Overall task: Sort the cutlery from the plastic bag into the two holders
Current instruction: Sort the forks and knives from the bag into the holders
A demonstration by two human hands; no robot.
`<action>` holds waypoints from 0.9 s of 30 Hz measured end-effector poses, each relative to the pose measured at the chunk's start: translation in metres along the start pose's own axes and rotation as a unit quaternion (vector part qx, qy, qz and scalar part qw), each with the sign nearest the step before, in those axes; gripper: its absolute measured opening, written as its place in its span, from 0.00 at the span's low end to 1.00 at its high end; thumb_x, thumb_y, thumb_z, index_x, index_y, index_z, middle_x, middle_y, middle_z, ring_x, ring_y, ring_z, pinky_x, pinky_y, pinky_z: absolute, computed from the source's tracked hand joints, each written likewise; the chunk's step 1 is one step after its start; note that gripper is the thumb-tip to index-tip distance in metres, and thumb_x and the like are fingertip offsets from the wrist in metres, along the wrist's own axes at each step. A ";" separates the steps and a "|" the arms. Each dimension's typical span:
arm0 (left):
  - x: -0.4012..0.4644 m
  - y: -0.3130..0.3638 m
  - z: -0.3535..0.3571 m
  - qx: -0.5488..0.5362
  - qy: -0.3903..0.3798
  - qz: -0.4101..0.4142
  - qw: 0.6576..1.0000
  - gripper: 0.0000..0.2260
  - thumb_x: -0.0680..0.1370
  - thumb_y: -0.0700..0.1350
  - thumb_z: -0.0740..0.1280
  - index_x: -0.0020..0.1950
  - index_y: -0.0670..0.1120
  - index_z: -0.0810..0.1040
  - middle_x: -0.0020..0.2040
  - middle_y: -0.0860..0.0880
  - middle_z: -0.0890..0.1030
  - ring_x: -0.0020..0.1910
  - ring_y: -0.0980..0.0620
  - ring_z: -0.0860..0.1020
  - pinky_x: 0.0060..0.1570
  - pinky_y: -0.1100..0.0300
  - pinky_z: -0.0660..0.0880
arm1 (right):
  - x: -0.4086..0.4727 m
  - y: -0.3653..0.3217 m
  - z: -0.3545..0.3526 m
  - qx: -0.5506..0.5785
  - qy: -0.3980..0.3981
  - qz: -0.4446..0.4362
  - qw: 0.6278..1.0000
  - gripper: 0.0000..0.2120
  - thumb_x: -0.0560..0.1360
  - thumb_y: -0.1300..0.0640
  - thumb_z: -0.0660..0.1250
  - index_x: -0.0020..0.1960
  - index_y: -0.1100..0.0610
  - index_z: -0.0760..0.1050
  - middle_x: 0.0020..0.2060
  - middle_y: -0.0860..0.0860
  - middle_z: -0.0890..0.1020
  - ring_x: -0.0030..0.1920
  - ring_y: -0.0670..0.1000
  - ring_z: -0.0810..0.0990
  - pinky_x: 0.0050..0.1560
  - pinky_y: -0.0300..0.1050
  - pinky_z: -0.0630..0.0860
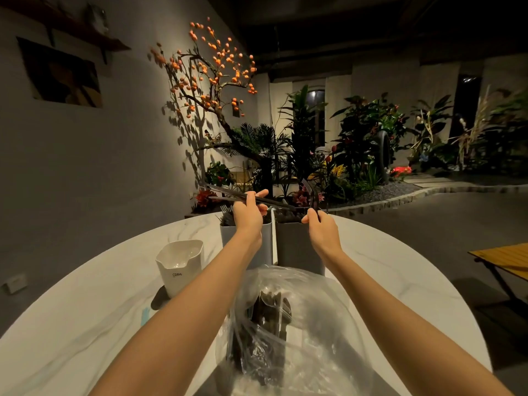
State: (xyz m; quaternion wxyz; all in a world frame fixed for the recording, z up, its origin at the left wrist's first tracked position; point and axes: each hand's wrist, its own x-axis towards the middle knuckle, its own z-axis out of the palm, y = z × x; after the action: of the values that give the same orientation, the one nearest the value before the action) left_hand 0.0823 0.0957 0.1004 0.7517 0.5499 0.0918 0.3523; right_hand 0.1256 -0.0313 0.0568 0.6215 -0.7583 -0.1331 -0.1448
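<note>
Now both hands work above the two holders at mid-frame; the left hand [249,210] pinches a bundle of long dark cutlery [228,194] held level over the pale holder [246,238], likely to separate pieces; the right hand [320,224] grips dark pieces [310,192] above the grey holder [297,247], ready to drop them; the plastic bag [288,327], bottom centre, holds more cutlery.

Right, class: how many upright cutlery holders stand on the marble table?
2, side by side at the table's far edge: a light grey rectangular holder under the left hand, and a dark grey rectangular holder under the right hand. None looks hidden.
</note>
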 end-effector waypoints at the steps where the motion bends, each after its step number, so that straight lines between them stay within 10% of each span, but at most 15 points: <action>1: 0.004 0.000 0.003 0.007 0.002 0.009 1.000 0.08 0.84 0.44 0.54 0.51 0.41 0.69 0.43 0.53 0.82 0.28 0.57 0.69 0.39 0.63 0.72 | 0.002 0.000 0.000 0.017 0.002 -0.009 1.000 0.15 0.82 0.54 0.54 0.42 0.56 0.74 0.33 0.49 0.73 0.36 0.47 0.71 0.38 0.44 0.67; 12: 0.024 -0.017 0.030 0.212 -0.091 0.016 0.973 0.07 0.84 0.42 0.54 0.53 0.43 0.71 0.43 0.49 0.76 0.36 0.55 0.74 0.37 0.61 0.72 | 0.019 0.011 0.000 0.080 0.001 -0.068 0.994 0.13 0.82 0.57 0.57 0.41 0.58 0.75 0.29 0.49 0.70 0.32 0.46 0.67 0.32 0.38 0.63; 17: 0.026 -0.024 0.036 0.469 -0.153 0.038 0.869 0.13 0.82 0.44 0.60 0.63 0.40 0.75 0.68 0.41 0.68 0.66 0.43 0.67 0.61 0.60 0.64 | 0.025 0.024 0.003 0.084 -0.019 -0.063 0.994 0.14 0.82 0.58 0.57 0.40 0.55 0.75 0.29 0.49 0.71 0.31 0.46 0.67 0.32 0.39 0.63; 27: 0.022 -0.036 0.022 0.417 -0.146 0.278 0.853 0.36 0.71 0.48 0.76 0.74 0.44 0.61 0.67 0.45 0.64 0.66 0.48 0.67 0.63 0.60 0.64 | 0.032 0.030 0.009 0.089 -0.017 -0.059 0.994 0.15 0.81 0.57 0.57 0.38 0.54 0.75 0.29 0.49 0.72 0.31 0.48 0.68 0.33 0.41 0.63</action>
State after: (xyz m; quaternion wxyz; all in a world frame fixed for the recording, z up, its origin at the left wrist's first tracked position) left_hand 0.1254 0.0876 0.0821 0.3276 0.8593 -0.0372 0.3911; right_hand 0.1673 -0.0278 0.0403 0.6743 -0.6933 -0.2008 -0.1558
